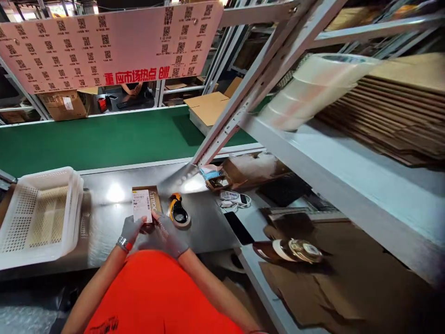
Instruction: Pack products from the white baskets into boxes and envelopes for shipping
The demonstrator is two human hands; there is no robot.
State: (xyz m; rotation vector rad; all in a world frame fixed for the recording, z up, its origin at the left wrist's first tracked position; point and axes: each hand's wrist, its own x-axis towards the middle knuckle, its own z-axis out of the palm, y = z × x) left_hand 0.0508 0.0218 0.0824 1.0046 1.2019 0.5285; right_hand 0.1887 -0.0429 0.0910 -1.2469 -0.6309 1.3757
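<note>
A small brown cardboard box (155,197) with pale lettering lies at the front of the metal table, between my two gloved hands. On its top face is a white printed label (141,204). My left hand (134,228) grips the near left side, its thumb on the label's lower edge. My right hand (168,234) holds the near right corner, fingers closed round it; some fingertips are hidden under the box. Just right of the box rests a yellow and black tape dispenser (178,211) with a roll of tape, apart from my hands.
White perforated baskets (71,208) are stacked at the left. Behind the table runs a green conveyor belt (104,144) with an open carton (208,109). On the right, a shelf (347,171) bears tape rolls (313,88) and flat cardboard (389,116). Another person's hands (134,89) show beyond.
</note>
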